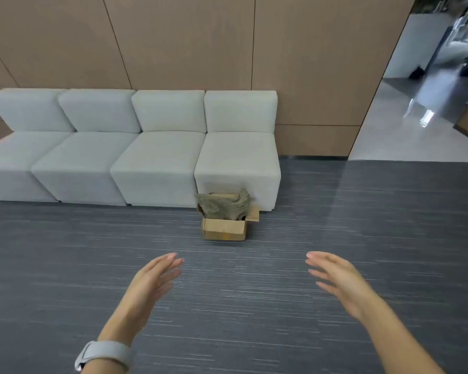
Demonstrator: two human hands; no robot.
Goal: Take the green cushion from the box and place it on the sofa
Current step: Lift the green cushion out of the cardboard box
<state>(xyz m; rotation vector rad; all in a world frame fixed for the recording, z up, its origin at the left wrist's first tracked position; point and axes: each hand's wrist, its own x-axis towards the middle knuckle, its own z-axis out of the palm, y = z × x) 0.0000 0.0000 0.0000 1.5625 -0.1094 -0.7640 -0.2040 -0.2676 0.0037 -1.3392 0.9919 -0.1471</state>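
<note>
A green cushion [223,205] is stuffed into a small open cardboard box [224,229] and sticks out of its top. The box stands on the floor against the front of the rightmost seat of a pale grey four-seat sofa [135,157]. My left hand [153,279] and my right hand [335,279] are both stretched forward over the carpet, palms facing each other, fingers apart and holding nothing. Both hands are well short of the box, one on each side of it. A grey watch is on my left wrist.
Dark grey striped carpet [335,211] covers the floor between me and the sofa. Brown wood panels [187,41] line the wall behind the sofa. At the right, an opening leads to a glossy light floor [416,117].
</note>
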